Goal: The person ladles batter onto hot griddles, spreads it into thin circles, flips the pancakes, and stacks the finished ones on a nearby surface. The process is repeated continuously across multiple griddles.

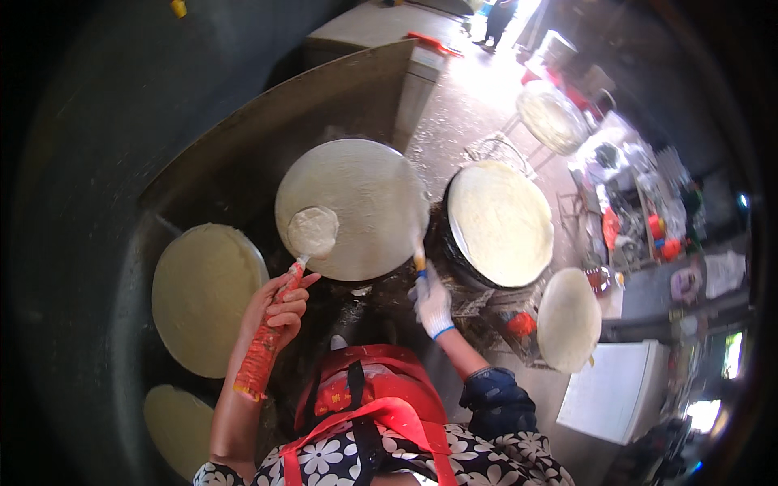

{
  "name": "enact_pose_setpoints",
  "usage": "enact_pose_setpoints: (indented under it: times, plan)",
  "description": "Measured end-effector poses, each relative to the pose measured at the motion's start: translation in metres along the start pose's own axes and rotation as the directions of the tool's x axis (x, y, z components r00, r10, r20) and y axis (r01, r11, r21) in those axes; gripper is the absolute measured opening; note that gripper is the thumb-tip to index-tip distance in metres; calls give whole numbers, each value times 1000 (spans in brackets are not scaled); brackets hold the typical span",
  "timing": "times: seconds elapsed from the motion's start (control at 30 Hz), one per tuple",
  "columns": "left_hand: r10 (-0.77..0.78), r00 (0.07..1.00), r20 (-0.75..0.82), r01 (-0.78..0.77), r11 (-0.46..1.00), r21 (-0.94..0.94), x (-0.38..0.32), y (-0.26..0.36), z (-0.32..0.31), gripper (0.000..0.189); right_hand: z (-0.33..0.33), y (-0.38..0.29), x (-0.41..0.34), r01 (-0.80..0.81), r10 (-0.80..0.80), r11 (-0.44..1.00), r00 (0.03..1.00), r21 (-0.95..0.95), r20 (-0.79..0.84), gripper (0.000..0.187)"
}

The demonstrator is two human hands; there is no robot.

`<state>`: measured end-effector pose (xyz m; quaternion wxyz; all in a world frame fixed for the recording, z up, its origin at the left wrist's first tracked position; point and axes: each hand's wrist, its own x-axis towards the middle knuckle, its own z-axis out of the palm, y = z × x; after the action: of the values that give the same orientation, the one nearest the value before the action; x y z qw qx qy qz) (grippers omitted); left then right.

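My bare left hand [284,307] grips a ladle by its long handle [260,352], wrapped in red material. The ladle's bowl [313,231], full or coated with pale batter, is over the left part of a round griddle [358,194]. A thin, pale, streaky layer covers that griddle. In a white knit glove, my right hand [433,304] holds a tool with a blue and yellowish handle [420,265]. Its blurred far end meets the griddle's right rim; whether it is a scraper or a brush, I cannot tell.
Round pale flatbreads lie left [203,297], lower left [176,425] and right [501,225], the last on a dark round stand. Another pale round [569,320] is farther right, near a white cabinet [614,389]. A curved metal guard [292,97] rises behind. A person [499,24] stands by the bright doorway.
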<state>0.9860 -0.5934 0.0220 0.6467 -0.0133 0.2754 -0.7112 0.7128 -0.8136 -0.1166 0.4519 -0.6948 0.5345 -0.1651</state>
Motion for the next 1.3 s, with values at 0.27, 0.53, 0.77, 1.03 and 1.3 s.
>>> enact_pose_setpoints:
  times: [0.27, 0.53, 0.77, 1.03, 1.3]
  plan:
    - [-61, 998, -22, 65, 980, 190, 18, -11, -6, 45, -73, -46, 63, -76, -102, 878, 935, -473, -339, 82]
    - [-52, 996, -69, 63, 983, 172, 60, -62, 1, 46, -90, -9, 149, -40, -162, 791, 948, -610, -272, 70]
    - [-64, 996, -63, 73, 987, 142, 121, -115, 14, 49, -196, -45, 135, 45, -164, 938, 931, -343, -326, 66]
    - [-102, 994, -45, 110, 964, 243, 228, -200, 38, 58, -444, 45, 88, 299, -81, 946, 593, 126, -801, 37]
    - [-304, 951, -60, 309, 914, 263, 314, -265, 58, 54, -563, 232, -97, 428, 395, 650, 516, 629, -760, 50]
